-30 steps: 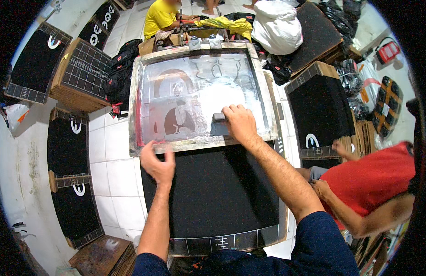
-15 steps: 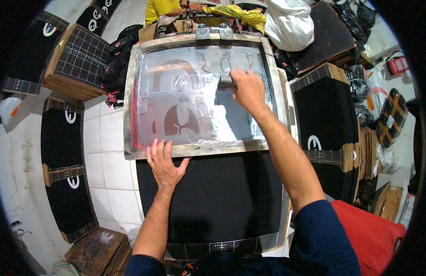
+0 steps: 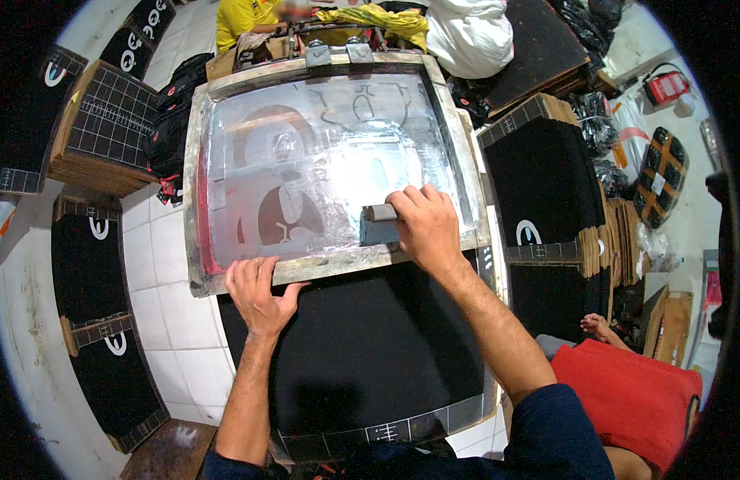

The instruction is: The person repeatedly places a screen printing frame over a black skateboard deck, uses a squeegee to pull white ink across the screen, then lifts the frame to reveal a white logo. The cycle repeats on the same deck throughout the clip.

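A wooden-framed printing screen (image 3: 330, 264) lies flat over a black board (image 3: 362, 352), its mesh wet with white ink over a dark red arch-shaped design. My right hand (image 3: 426, 228) is shut on a grey squeegee (image 3: 378, 226) at the near right part of the mesh. My left hand (image 3: 258, 292) presses flat on the near rail of the frame, fingers spread.
Black boards with white logos lie on the tiled floor at left (image 3: 90, 264) and stacked at right (image 3: 546, 192). A person in a yellow shirt (image 3: 242, 16) sits beyond the screen. Another person in red (image 3: 634, 392) sits at lower right. White sack (image 3: 466, 32) behind.
My right hand has drawn the squeegee from the far part of the mesh back toward me, down to the near rail. My left hand stays on the frame's near rail.
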